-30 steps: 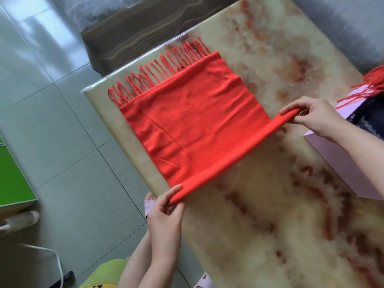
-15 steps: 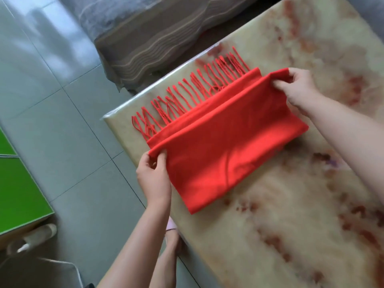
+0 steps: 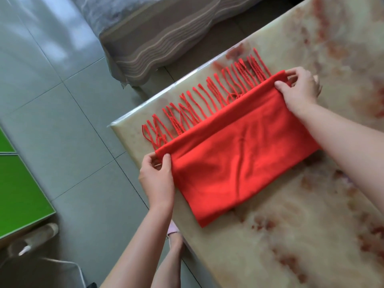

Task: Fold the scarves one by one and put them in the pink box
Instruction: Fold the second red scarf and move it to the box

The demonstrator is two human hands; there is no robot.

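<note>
My left hand [image 3: 158,175] and right hand [image 3: 299,88] pinch the red scarf [image 3: 239,163] by its ends. It lies along the table's [image 3: 270,235] far edge (fringe [image 3: 207,96] pointing there).

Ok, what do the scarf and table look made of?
The scarf seems soft matte fabric, maybe wool or acrylic: it creases and ends in twisted fringe. The table has a glossy marble-look top, stone or laminate: veined cream and rust, with reflections.

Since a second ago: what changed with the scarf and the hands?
Both hands carried the near fold of the red scarf away from the person up to the fringe, halving the cloth. The left hand and right hand kept pinching its two corners throughout. Unchanged: scarf on the marble table, fringe spread toward its edge. The pink box is out of view now.
</note>
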